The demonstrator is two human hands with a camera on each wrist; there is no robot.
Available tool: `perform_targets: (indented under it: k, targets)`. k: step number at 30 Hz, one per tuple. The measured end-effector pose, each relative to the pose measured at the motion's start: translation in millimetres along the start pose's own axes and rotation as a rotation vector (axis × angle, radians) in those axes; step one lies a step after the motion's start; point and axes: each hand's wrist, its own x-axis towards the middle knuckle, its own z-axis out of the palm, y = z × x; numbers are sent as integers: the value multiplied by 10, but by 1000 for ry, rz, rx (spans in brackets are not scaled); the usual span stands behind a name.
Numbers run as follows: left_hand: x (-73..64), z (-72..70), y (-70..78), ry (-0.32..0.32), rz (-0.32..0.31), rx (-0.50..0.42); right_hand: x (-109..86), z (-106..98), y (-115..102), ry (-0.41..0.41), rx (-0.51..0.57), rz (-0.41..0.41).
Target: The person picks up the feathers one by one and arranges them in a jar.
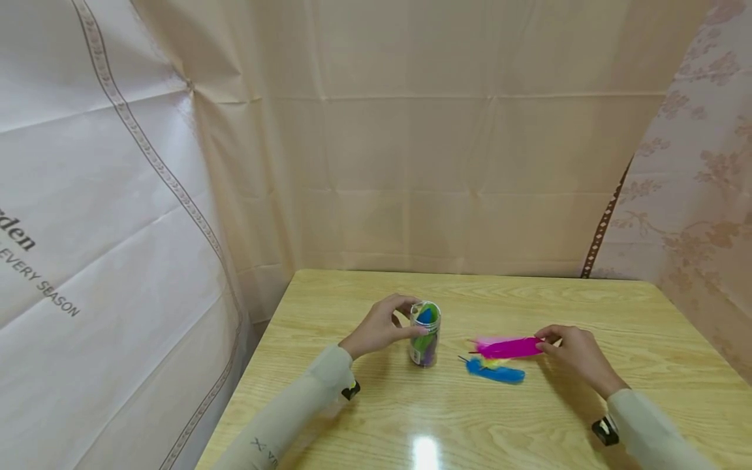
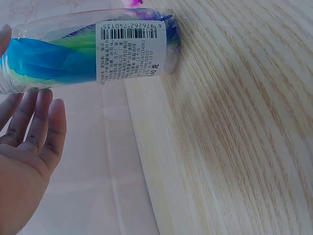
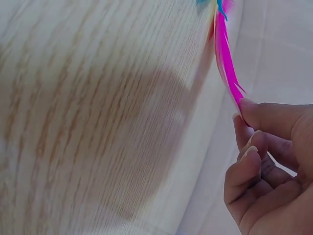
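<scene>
The person's right grip (image 1: 572, 354) pinches one end of a magenta feather (image 1: 508, 348) between thumb and fingers. Just beside it on the desk (image 1: 352, 411) are a yellow feather (image 1: 495, 363) and a blue feather (image 1: 498, 373). Farther left, the left grip (image 1: 380, 328) holds an upright jar (image 1: 418, 356) near its mouth, blue, green and purple feathers (image 1: 433, 316) inside.

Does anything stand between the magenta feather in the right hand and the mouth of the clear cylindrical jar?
Nothing visible does: wooden tabletop separates the magenta feather from the clear jar. The blue feather lies off that line.
</scene>
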Motion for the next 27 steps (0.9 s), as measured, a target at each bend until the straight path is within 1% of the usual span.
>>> perform_targets:
  k: [5,8,12,16,20,23,27]
  targets:
    - [2,5,-9,4,0,3,0,10,7,-17,21,18]
    - [5,7,-7,5,-2,8,-2,6,3,-21,11,18]
    - [9,9,-4,4,-2,11,2,12,3,-2,-8,-14]
    - [10,7,-7,2,-3,9,21,50,-13,8,-20,-72]
    - [9,7,-5,0,-2,9,55,99,-49,-29,-24,-99]
    - [10,5,3,0,-2,6,78,127,-77,-59,-15,-97]
    - [10,2,12,1,-1,8,95,148,-90,-77,7,-109]
